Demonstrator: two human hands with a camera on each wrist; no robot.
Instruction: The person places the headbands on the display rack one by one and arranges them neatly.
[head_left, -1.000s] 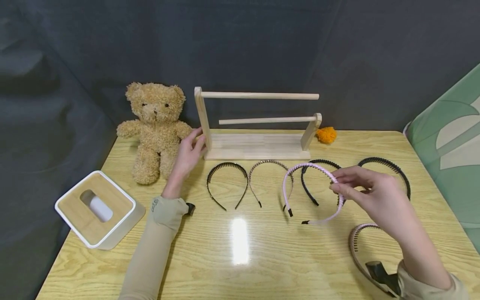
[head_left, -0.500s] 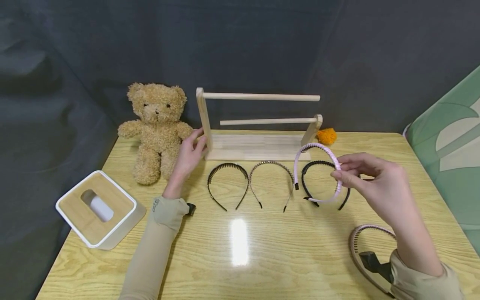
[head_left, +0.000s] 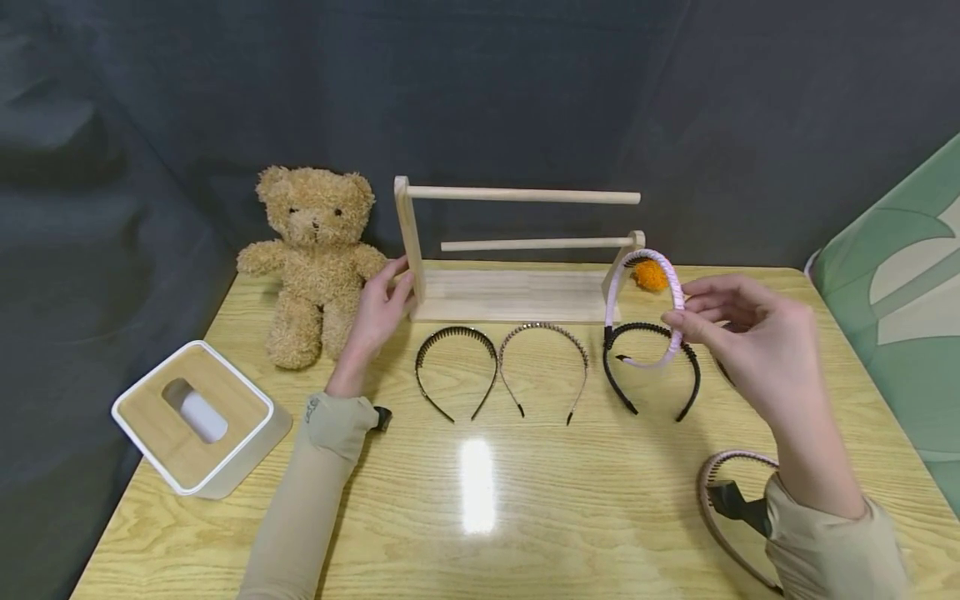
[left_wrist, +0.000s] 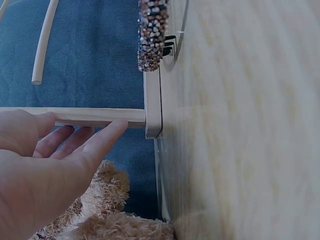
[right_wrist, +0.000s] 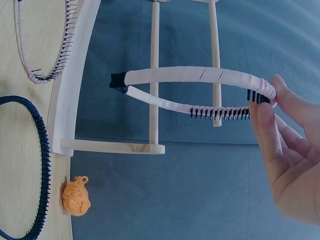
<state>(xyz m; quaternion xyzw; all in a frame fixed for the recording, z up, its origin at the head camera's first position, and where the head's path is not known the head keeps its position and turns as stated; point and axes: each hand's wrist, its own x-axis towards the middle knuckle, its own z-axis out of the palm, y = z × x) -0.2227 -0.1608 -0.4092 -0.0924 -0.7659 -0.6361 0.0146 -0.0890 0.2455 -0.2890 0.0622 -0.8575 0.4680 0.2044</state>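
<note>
A dark blue-grey fabric backdrop (head_left: 517, 92) closes off the far side, continuing down the left in loose, faintly shiny folds. Along the right edge slants a green panel (head_left: 892, 258) with pale leaf-like shapes. The glossy, yellowish wood-grain tabletop (head_left: 592, 508) catches a bright rectangular light reflection (head_left: 478, 487) near its middle

The head camera looks forward and down over the desk (head_left: 555, 500). Both wrist cameras, much nearer, see it turned sideways: along the right in the left view, along the left in the right. All share the wooden rack (head_left: 517, 296).
</note>
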